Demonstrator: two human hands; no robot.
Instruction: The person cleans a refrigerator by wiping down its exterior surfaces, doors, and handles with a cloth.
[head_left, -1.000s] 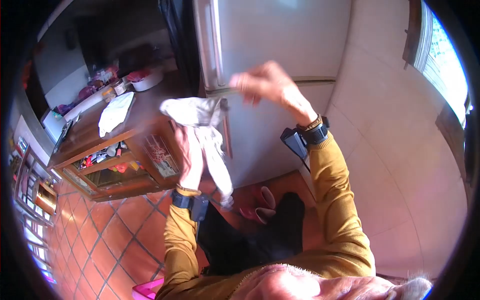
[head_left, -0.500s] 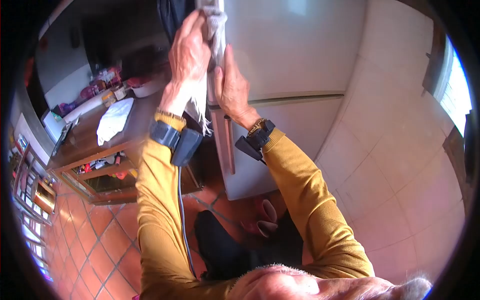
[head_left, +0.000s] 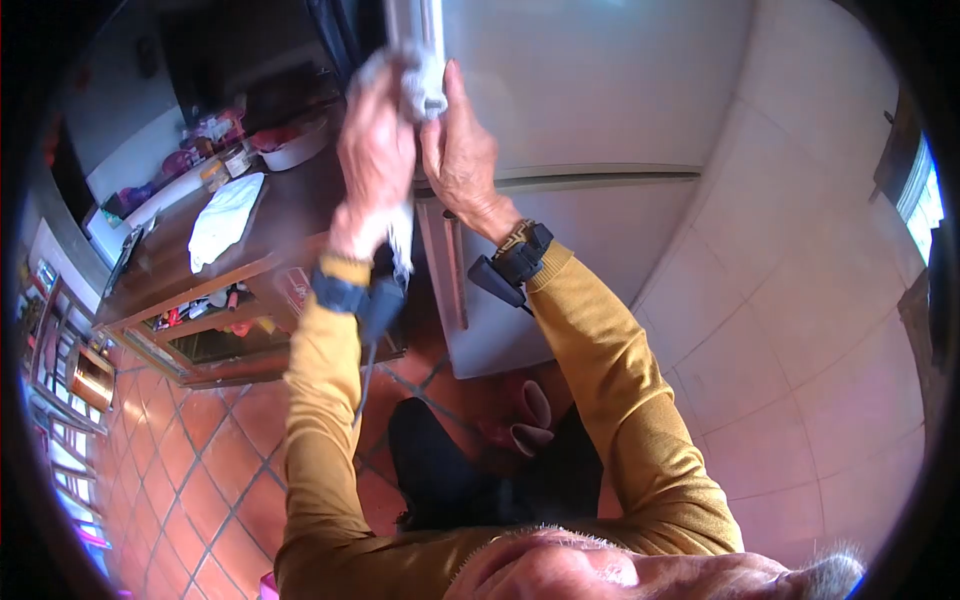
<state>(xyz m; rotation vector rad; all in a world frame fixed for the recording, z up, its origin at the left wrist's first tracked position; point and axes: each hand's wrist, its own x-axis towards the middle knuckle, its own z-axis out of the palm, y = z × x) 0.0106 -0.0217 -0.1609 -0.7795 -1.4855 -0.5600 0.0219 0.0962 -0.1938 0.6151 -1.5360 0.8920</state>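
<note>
A pale grey-white cloth (head_left: 428, 88) is bunched against the upper left edge of a white refrigerator (head_left: 590, 100). My left hand (head_left: 378, 150), blurred by motion, is closed around this cloth, and a strip of it hangs below my palm. My right hand (head_left: 466, 165) lies against the refrigerator's edge just right of the cloth, its thumb and index finger pointing upward and apart. Whether its fingertips touch the cloth is unclear. A long vertical handle (head_left: 455, 270) runs down the lower door beneath my right wrist.
On the left stands a wooden cabinet (head_left: 262, 268) bearing a folded white cloth (head_left: 226, 222), jars (head_left: 236, 160) and a white basin (head_left: 296, 152). Pink boots (head_left: 534, 404) are on the tiled floor (head_left: 215, 440) near my legs. A tiled wall (head_left: 760, 330) borders the right side.
My left hand and the cloth have slid down along the refrigerator's edge, towards my right hand. My right hand stays at about the same place on the edge. The view has shifted slightly.
</note>
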